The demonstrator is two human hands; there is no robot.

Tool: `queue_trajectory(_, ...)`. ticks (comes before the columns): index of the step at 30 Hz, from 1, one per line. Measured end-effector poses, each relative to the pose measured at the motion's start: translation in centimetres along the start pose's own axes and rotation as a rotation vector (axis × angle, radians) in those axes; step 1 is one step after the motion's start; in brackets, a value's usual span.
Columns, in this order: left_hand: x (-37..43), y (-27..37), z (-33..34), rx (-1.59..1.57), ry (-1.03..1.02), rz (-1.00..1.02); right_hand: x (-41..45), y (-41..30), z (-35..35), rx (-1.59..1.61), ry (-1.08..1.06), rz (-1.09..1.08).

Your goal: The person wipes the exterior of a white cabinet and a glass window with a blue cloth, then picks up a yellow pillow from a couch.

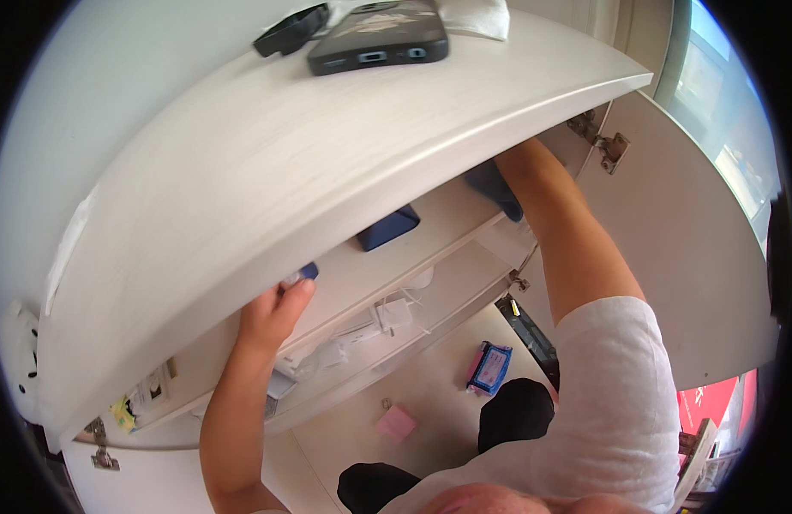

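Note:
My left hand [274,315] reaches under the front edge of the cabinet top [293,186]. Its thumb and fingers pinch a small dark blue object [310,270], mostly hidden by the edge. To the right of that hand, a dark blue box-like item [389,228] rests on the upper shelf [344,276], partly covered by the top. My right forearm [557,205] goes deep into the cabinet at the right, and the hand itself is out of view. Beside this forearm a blue-grey cloth [495,186] hangs over the shelf's front.
Cabinet doors stand open at right [679,244] and left [139,478]. A phone in a dark case [383,32] and a black band-like object [293,29] lie on top. The lower shelf holds white boxes and cables [393,315]. A wipes pack [490,367] and pink paper [396,422] lie below.

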State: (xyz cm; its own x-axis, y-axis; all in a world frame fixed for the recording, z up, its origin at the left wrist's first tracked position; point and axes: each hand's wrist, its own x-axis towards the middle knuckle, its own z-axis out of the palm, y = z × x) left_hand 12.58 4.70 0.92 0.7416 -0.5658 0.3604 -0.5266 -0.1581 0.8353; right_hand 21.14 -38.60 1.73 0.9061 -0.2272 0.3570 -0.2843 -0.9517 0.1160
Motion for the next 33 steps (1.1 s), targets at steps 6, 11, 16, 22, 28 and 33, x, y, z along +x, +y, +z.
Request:
queue_trajectory(6, 0.5, 0.2, 0.2, -0.020, 0.012, 0.095, -1.5, -0.6, -3.6, -0.091, 0.045, -0.089)
queue_trajectory(11, 0.4, 0.3, 0.3, 0.057, 0.018, 0.136, -8.0, 0.4, -7.7, -0.142, -0.341, -0.062)
queue_trajectory(16, 0.7, 0.2, 1.5, 0.225, 0.102, 0.283, -16.7, 3.9, -9.7, 0.184, -0.172, -0.105)
queue_trajectory(22, 0.7, -0.2, 1.1, 0.307, 0.141, 0.270, -20.8, 1.0, -12.9, 0.395, 0.007, -0.249)
queue_trajectory(28, 0.7, -0.3, 1.5, 0.288, 0.174, 0.235, -15.3, 1.6, -9.9, 0.389, 0.050, -0.096)
queue_trajectory(33, 0.7, 0.0, 1.6, 0.330, 0.185, 0.214, -10.6, 1.8, -10.9, 0.126, -0.031, -0.150)
